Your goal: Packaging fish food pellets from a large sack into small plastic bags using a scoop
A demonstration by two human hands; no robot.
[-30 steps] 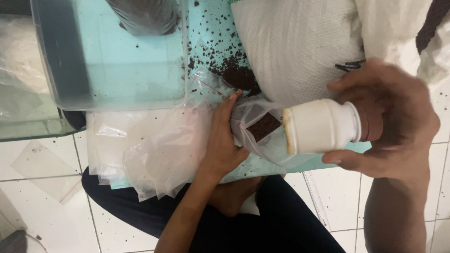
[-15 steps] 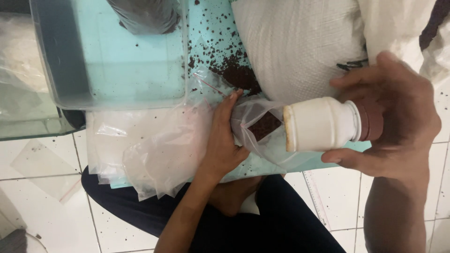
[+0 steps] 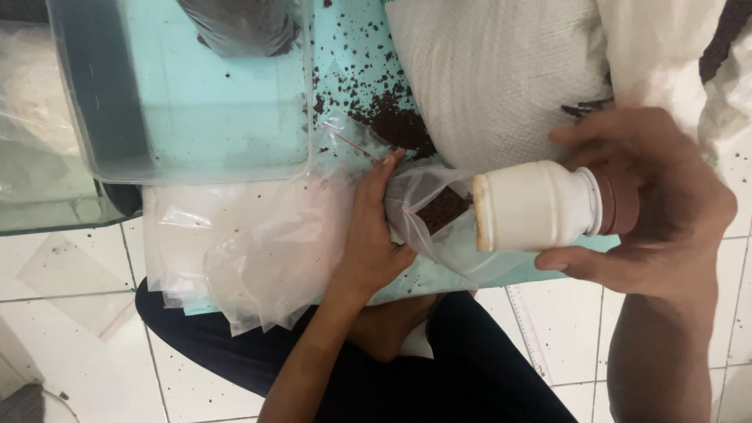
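While the left hand pinches a small clear bag open, the right hand tips a white bottle at its mouth.

Left fingers are curled shut on the bag's edge, over a teal board on the lap; dark grains sit inside the bag. Right fingers wrap the bottle's brown-capped end, holding it sideways, its open end touching the bag. Spilled grains lie beside a white sack. Empty bags are stacked left of the hand, below a clear tub.
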